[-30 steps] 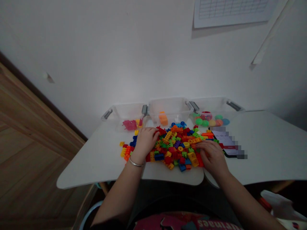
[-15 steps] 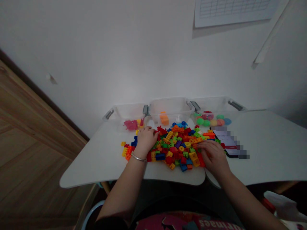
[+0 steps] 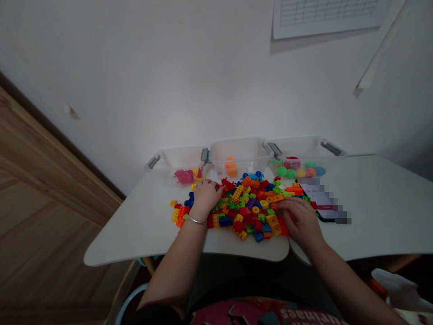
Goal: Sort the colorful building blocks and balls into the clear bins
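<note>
A heap of small coloured plastic building bricks [image 3: 252, 205] lies on the white table [image 3: 142, 225]. My left hand [image 3: 204, 197] rests on the heap's left side, fingers curled down among red and yellow bricks; what they hold is hidden. A silver bangle [image 3: 196, 220] circles that wrist. My right hand [image 3: 299, 219] lies on the heap's right edge, fingers bent over orange and red bricks, and I cannot make out a held piece.
Three clear bins stand against the wall: the left one [image 3: 176, 162] holds pink pieces, the middle one [image 3: 237, 155] an orange brick, the right one [image 3: 304, 151] coloured balls. A booklet [image 3: 321, 201] lies right of the heap. A wooden door [image 3: 40, 189] is at left.
Both hands have stayed on the heap with only small finger movements. The view has shifted slightly.
</note>
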`<action>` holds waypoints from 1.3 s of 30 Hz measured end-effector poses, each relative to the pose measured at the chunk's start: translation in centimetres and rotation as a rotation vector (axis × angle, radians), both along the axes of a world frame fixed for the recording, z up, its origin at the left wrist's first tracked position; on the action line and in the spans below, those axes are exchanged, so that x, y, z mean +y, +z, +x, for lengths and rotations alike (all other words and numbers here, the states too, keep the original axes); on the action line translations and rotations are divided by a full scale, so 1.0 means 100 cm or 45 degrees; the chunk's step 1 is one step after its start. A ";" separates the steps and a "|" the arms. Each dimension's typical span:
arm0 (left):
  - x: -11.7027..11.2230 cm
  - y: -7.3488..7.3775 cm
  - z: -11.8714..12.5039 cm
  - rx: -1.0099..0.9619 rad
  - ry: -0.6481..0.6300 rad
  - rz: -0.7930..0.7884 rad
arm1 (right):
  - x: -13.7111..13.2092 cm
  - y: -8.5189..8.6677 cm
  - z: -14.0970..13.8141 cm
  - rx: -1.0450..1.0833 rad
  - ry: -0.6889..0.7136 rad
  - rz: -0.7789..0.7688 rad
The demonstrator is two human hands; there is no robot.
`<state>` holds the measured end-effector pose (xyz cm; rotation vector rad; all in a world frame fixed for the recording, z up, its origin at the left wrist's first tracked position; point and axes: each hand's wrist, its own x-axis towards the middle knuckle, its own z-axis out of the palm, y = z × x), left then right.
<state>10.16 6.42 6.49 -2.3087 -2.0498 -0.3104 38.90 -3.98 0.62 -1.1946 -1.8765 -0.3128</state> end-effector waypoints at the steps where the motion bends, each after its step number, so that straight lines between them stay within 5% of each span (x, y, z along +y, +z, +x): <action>1: 0.001 0.000 0.000 -0.005 0.004 -0.002 | 0.000 0.000 0.000 0.001 0.000 0.004; 17: 0.009 0.003 -0.004 -0.080 -0.082 0.083 | 0.001 0.000 0.000 -0.002 0.006 -0.003; 28: 0.001 0.015 0.021 -0.081 -0.569 0.033 | 0.000 -0.001 0.001 -0.008 -0.001 -0.005; 39: 0.000 0.020 0.025 -0.123 -0.381 -0.023 | -0.001 0.000 -0.001 0.051 -0.013 -0.059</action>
